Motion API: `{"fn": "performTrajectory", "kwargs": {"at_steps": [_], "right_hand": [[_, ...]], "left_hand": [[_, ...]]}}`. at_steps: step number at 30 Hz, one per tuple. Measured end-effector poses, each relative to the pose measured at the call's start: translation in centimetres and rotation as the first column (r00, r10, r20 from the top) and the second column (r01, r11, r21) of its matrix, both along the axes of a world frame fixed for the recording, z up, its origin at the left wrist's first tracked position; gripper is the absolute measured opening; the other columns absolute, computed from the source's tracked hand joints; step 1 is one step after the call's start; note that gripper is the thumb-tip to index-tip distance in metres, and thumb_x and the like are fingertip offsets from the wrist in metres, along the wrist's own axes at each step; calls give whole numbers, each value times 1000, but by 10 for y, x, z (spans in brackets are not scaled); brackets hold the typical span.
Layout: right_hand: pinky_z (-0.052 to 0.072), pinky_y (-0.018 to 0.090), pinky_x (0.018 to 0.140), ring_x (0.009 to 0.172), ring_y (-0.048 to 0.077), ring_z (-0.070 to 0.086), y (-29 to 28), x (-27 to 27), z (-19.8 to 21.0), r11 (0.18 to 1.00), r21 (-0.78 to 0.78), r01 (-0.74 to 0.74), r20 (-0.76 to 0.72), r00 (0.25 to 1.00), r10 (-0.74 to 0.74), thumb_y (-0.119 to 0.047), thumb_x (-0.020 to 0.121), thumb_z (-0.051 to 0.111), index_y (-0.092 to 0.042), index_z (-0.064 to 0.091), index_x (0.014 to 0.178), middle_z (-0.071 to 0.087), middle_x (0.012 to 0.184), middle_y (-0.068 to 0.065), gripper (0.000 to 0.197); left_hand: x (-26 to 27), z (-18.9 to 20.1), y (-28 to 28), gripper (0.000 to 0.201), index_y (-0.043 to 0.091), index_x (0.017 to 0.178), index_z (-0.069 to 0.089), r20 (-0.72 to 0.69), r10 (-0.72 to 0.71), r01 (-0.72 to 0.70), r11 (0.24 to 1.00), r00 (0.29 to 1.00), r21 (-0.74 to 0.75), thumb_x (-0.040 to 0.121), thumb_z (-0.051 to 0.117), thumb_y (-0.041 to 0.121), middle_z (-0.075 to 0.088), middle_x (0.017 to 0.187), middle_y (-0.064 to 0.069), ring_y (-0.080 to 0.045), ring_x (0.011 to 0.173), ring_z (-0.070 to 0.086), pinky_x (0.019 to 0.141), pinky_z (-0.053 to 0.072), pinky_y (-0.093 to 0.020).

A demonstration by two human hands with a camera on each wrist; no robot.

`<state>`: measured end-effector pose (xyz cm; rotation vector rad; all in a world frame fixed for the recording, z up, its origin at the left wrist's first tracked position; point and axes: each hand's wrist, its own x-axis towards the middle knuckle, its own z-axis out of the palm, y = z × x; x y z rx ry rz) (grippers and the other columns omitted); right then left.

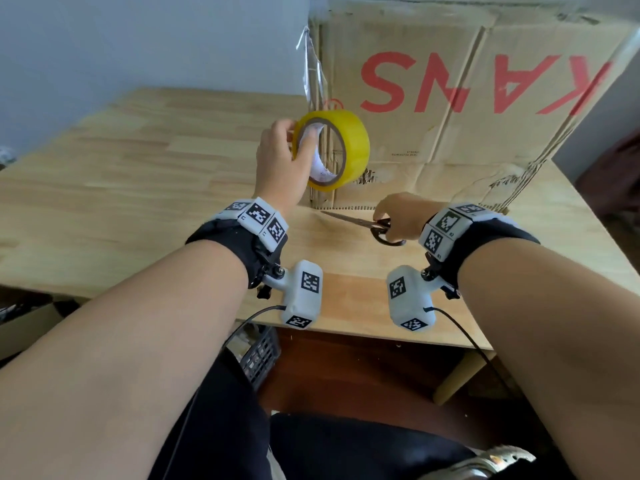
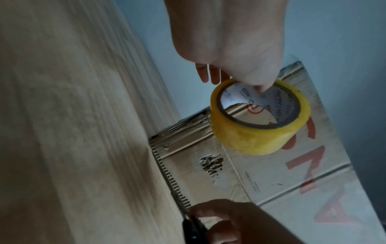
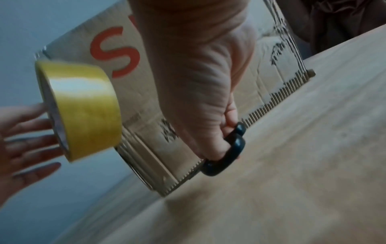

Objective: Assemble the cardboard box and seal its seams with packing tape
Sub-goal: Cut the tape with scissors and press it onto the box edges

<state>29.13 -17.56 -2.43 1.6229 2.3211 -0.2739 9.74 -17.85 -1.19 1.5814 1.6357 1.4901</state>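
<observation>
Left hand (image 1: 277, 161) holding tape roll (image 1: 349, 147), scissors (image 1: 360, 221)

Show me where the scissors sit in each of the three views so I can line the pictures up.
Head: scissors right of centre, on the table, right hand on the handles, blades pointing left.
Left wrist: only the dark handle shows at the bottom edge, under the right hand's fingers.
Right wrist: black handle loops at centre, hooked by the fingers; blades hidden.
Shared landmark: the yellow tape roll in front of the cardboard box.
</observation>
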Motion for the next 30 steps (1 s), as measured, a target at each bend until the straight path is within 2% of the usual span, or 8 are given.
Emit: {"fn": "performTrajectory", "kwargs": {"at_steps": [4, 7, 10, 15, 18, 21, 25, 30], "right_hand": [[42, 28, 81, 115, 28, 53, -2, 9, 35, 998, 56, 8, -8, 1000, -7, -10, 92, 54, -10, 51, 135, 50, 134, 10, 42], [48, 32, 74, 100, 30, 61, -6, 14, 65, 990, 115, 84, -94, 993, -74, -14, 95, 51, -5, 53, 126, 62, 117, 13, 32], [48, 30, 64, 81, 23, 61, -10, 24, 92, 969, 170, 177, -207, 968, -140, -19, 93, 58, -5, 56, 118, 64, 89, 3, 28], [53, 38, 83, 91, 25, 62, -15, 44, 125, 961, 150, 234, -412, 898, -154, -27, 84, 72, -14, 54, 113, 64, 105, 7, 37], [50, 33, 79, 83, 20, 60, -21, 42, 136, 972, 93, 217, -501, 853, -143, -34, 81, 73, -16, 54, 114, 62, 96, 2, 42], [46, 33, 86, 94, 22, 58, -25, 32, 140, 985, 48, 169, -428, 894, -132, -50, 78, 71, -18, 56, 116, 61, 104, 1, 52], [40, 30, 85, 100, 20, 55, -23, 24, 139, 988, 9, 157, -376, 916, -142, -56, 77, 68, -16, 59, 115, 59, 111, 1, 56], [40, 38, 98, 107, 18, 51, -12, 24, 147, 989, 5, 151, -355, 924, -139, -67, 67, 66, -26, 62, 112, 56, 110, -4, 61]], "left_hand": [[22, 36, -2, 72, 16, 109, 51, 90, 50, -48, 999, 995, -27, 71, 45, 76, 50, 114, 0, -18, 110, 50, 98, 43, -41], [38, 61, -6, 84, 16, 131, 32, -66, 53, -67, 970, 996, -234, 72, 60, 69, 34, 133, -8, -28, 127, 33, 104, 35, -45], [34, 74, -3, 82, 16, 132, 26, 5, 55, -48, 920, 998, -390, 73, 72, 49, 28, 135, -11, -31, 124, 36, 95, 41, -41], [16, 73, -7, 53, 13, 114, 44, 139, -18, 73, 916, 990, -395, 75, 74, 34, 53, 115, -10, -27, 108, 54, 92, 46, -37], [11, 71, -14, 51, 21, 117, 46, 199, -65, 146, 894, 978, -423, 75, 69, 40, 52, 120, -10, -25, 99, 56, 90, 47, -40], [10, 69, -16, 54, 30, 124, 42, 215, 24, 82, 878, 976, -471, 76, 60, 48, 37, 131, -11, -30, 109, 47, 93, 42, -41], [11, 66, -20, 48, 30, 128, 44, 10, 108, -93, 896, 994, -434, 84, 52, 49, 29, 132, -10, -34, 123, 32, 95, 34, -42], [6, 68, -18, 48, 17, 136, 39, 197, -12, 77, 943, 980, -323, 92, 50, 32, 43, 128, -3, -18, 109, 41, 86, 33, -32]]}}
